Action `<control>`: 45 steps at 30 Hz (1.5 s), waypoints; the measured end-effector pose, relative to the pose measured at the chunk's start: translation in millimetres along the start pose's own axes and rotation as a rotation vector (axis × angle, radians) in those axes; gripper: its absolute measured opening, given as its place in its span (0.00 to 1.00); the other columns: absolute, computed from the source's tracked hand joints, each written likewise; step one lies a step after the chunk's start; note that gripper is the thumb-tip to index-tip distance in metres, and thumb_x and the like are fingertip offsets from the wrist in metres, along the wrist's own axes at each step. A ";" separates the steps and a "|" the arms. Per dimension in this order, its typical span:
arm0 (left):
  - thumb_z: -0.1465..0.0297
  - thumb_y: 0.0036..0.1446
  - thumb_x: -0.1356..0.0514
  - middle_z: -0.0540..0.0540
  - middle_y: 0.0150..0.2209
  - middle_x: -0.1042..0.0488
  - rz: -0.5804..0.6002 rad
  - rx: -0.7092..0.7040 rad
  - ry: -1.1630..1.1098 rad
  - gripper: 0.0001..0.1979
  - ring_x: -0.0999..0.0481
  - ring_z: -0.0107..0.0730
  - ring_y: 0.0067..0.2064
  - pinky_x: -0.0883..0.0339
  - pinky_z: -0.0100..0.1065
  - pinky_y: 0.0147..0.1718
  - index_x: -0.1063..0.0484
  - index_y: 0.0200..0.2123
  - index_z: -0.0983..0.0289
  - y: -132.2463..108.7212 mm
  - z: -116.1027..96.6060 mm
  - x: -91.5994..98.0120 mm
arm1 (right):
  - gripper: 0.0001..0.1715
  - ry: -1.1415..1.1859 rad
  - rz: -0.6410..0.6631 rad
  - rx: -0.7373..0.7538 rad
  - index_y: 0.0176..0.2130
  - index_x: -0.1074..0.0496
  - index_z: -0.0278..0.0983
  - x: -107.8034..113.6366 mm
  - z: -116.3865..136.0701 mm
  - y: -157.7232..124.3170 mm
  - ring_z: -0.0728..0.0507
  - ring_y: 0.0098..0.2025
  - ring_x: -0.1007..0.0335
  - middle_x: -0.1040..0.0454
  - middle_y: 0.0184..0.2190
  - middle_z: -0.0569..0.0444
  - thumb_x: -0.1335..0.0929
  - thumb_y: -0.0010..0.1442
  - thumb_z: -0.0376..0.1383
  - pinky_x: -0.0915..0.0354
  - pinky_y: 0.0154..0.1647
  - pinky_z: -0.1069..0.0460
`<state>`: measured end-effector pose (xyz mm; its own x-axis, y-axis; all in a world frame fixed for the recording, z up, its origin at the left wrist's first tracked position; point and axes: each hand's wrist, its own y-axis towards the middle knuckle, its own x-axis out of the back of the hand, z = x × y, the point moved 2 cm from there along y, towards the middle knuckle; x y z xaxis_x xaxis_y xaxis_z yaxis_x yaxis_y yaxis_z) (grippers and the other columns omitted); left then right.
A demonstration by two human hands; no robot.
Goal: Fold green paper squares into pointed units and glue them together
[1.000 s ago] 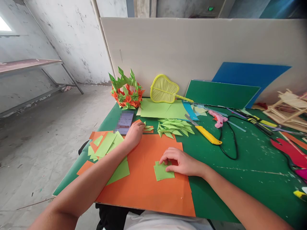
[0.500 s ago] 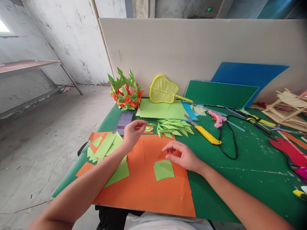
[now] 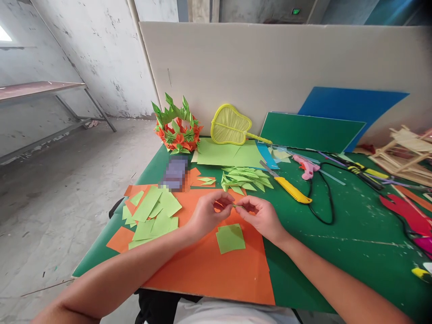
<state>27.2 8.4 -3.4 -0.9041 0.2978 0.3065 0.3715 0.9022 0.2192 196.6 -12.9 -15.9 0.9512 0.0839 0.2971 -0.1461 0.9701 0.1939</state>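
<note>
Over the orange sheet [image 3: 202, 270], my left hand [image 3: 208, 212] and my right hand [image 3: 263, 218] meet fingertip to fingertip. Both are closed in a pinch on a small folded green paper piece [image 3: 238, 206], mostly hidden by the fingers. Just below them lie green paper squares [image 3: 231, 239], slightly fanned. Beyond the hands is a pile of folded green paper leaves [image 3: 248, 179]. Two or so similar folded pieces [image 3: 206, 181] rest on orange paper to its left. Loose green paper pieces [image 3: 153, 216] overlap near my left forearm.
A green-and-orange paper crown [image 3: 178, 130] stands at the back left, behind a blurred phone [image 3: 174, 173]. A yellow utility knife [image 3: 293, 191] with its blade out, a pink glue gun [image 3: 305, 167] and its black cord lie to the right. A yellow fan [image 3: 231, 125] leans on the board.
My left hand has come right and nearer from beside the phone, bringing a small green folded piece. My right hand has closed on it too, and the two hands now meet.
</note>
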 end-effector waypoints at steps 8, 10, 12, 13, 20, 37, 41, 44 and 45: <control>0.69 0.54 0.40 0.52 0.32 0.24 0.104 0.094 -0.045 0.06 0.27 0.27 0.33 0.32 0.27 0.33 0.27 0.34 0.65 0.4 7.3 -2.8 | 0.08 0.034 0.031 -0.004 0.31 0.30 0.36 1.5 1.9 0.1 0.48 0.30 0.35 0.30 0.27 0.55 0.32 0.57 0.39 0.36 0.31 0.54; 0.69 0.53 0.40 0.52 0.31 0.25 0.118 0.135 -0.032 0.06 0.28 0.26 0.31 0.33 0.27 0.31 0.27 0.33 0.65 0.6 7.7 -3.1 | 0.07 0.043 0.041 0.014 0.30 0.31 0.37 1.3 2.6 0.5 0.48 0.30 0.36 0.31 0.27 0.56 0.32 0.57 0.39 0.36 0.32 0.54; 0.68 0.53 0.40 0.52 0.29 0.26 0.121 0.176 -0.027 0.06 0.30 0.25 0.29 0.36 0.26 0.28 0.27 0.32 0.66 1.0 7.0 -3.1 | 0.07 0.051 0.052 0.035 0.30 0.32 0.37 1.1 3.1 1.0 0.49 0.29 0.37 0.32 0.26 0.57 0.32 0.56 0.38 0.36 0.32 0.54; 0.68 0.52 0.39 0.51 0.28 0.26 0.122 0.195 -0.035 0.06 0.30 0.25 0.28 0.37 0.25 0.26 0.27 0.31 0.66 1.2 6.3 -3.0 | 0.07 0.052 0.059 0.041 0.29 0.32 0.37 1.0 3.1 1.2 0.49 0.29 0.37 0.33 0.26 0.57 0.33 0.57 0.38 0.37 0.31 0.54; 0.64 0.51 0.37 0.53 0.28 0.26 0.195 0.327 -0.250 0.11 0.32 0.23 0.26 0.38 0.25 0.24 0.30 0.28 0.67 1.0 3.0 -4.3 | 0.06 0.060 0.098 0.031 0.30 0.31 0.37 3.3 1.8 0.3 0.49 0.29 0.38 0.33 0.26 0.57 0.34 0.58 0.37 0.39 0.31 0.54; 0.59 0.49 0.33 0.54 0.29 0.26 0.330 0.354 -0.465 0.17 0.28 0.25 0.28 0.34 0.29 0.30 0.29 0.30 0.68 5.7 3.7 4.7 | 0.14 0.175 0.133 -0.103 0.29 0.28 0.36 5.2 4.1 -1.2 0.50 0.24 0.34 0.29 0.23 0.56 0.30 0.56 0.44 0.34 0.27 0.54; 0.56 0.53 0.37 0.54 0.29 0.26 0.297 0.258 -0.254 0.18 0.27 0.27 0.30 0.33 0.29 0.31 0.28 0.32 0.67 5.1 4.2 4.3 | 0.16 0.176 0.096 -0.141 0.30 0.28 0.36 4.1 -5.6 1.4 0.50 0.23 0.36 0.30 0.22 0.57 0.30 0.55 0.47 0.35 0.25 0.54; 0.56 0.52 0.36 0.53 0.28 0.27 0.305 0.261 -0.266 0.17 0.28 0.27 0.30 0.34 0.29 0.31 0.27 0.31 0.67 5.0 3.9 4.4 | 0.17 0.155 0.118 -0.127 0.30 0.28 0.36 3.0 -6.3 0.8 0.50 0.24 0.36 0.31 0.22 0.57 0.30 0.56 0.47 0.36 0.25 0.54; 0.57 0.51 0.35 0.53 0.27 0.27 0.303 0.273 -0.305 0.17 0.29 0.26 0.29 0.34 0.29 0.31 0.27 0.30 0.67 4.9 3.3 4.7 | 0.16 0.149 0.134 -0.119 0.30 0.29 0.36 3.0 -4.8 0.1 0.50 0.24 0.36 0.31 0.22 0.57 0.30 0.57 0.47 0.36 0.25 0.54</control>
<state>24.1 15.3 -3.9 -0.8002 0.5992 0.0253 0.5944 0.7979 -0.1003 200.8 -11.5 -19.5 0.9564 0.2375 0.1700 -0.2488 0.9674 0.0481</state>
